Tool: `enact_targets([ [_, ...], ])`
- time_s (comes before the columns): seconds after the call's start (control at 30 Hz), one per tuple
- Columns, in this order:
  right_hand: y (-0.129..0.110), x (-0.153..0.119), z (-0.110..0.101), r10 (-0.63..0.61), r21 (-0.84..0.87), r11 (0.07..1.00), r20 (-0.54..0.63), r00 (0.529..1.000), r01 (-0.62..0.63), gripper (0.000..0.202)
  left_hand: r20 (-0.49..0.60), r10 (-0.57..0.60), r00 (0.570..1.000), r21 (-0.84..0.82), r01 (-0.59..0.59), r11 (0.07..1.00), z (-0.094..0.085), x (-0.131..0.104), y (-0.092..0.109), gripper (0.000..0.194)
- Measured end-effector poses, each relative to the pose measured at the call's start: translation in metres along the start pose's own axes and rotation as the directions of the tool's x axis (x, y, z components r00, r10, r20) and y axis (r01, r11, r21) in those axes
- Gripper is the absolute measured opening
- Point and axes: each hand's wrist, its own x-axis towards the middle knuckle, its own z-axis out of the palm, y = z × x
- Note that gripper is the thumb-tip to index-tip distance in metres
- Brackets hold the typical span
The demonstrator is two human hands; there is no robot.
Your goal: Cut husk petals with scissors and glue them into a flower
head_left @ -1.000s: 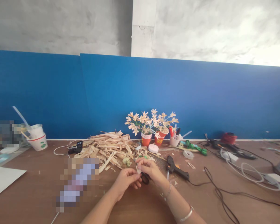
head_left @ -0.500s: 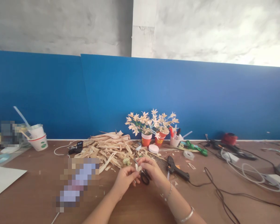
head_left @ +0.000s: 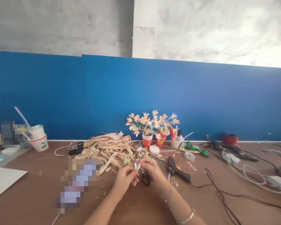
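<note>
Between my hands is a small pale husk flower (head_left: 137, 167), with petals spread upward. My left hand (head_left: 125, 178) is closed, pinching its lower part between thumb and fingertips. From the other side my right hand (head_left: 152, 168) is closed too, its fingertips at the petals. A pair of scissors (head_left: 145, 179) with black handles shows below my right hand; its blades are mostly hidden behind the fingers. Just beyond, a heap of dried husk strips (head_left: 107, 150) covers the table. A black glue gun (head_left: 178, 170) lies right of my right hand.
Two red cups (head_left: 147, 141) hold finished pale flowers at the back. Near them are a white cup of pens (head_left: 175, 142), a tape roll (head_left: 189, 156) and green ribbon (head_left: 196, 148). Cables (head_left: 224, 193) run across the right side; a white cup (head_left: 39, 142) stands far left.
My left hand has shifted slightly left and down with the husk flower, and its petals now show more fully. The right hand has barely moved.
</note>
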Motion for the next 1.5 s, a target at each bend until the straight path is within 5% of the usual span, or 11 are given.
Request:
enact_targets([
  [0.6,-0.003,-0.002,0.005,0.014,-0.01,1.0,0.04,0.999,-0.013,0.015,-0.108,0.113,0.988,0.11,-0.101,0.989,-0.004,-0.001,0.001,0.019],
  [0.9,0.004,0.001,0.003,-0.101,-0.051,0.993,0.112,0.989,0.107,0.015,-0.082,0.058,0.995,0.087,-0.051,0.995,-0.004,0.001,-0.004,0.02],
  [1.03,0.005,0.002,0.006,-0.217,-0.197,0.955,0.046,0.975,0.222,0.021,-0.069,0.019,0.997,0.023,-0.018,1.0,-0.002,0.002,-0.005,0.022],
  [1.17,0.008,0.003,0.007,-0.232,-0.302,0.93,-0.036,0.972,0.211,0.023,-0.103,0.025,0.994,-0.009,-0.026,1.0,-0.002,0.004,-0.002,0.024],
  [1.33,0.01,0.003,0.007,-0.217,-0.309,0.931,-0.041,0.975,0.194,0.026,-0.141,0.092,0.986,0.121,-0.076,0.99,-0.004,0.004,-0.003,0.019],
  [1.5,0.009,0.003,0.01,-0.194,-0.257,0.952,-0.078,0.978,0.168,0.028,-0.157,0.278,0.948,0.356,-0.208,0.911,-0.005,0.001,-0.004,0.012],
])
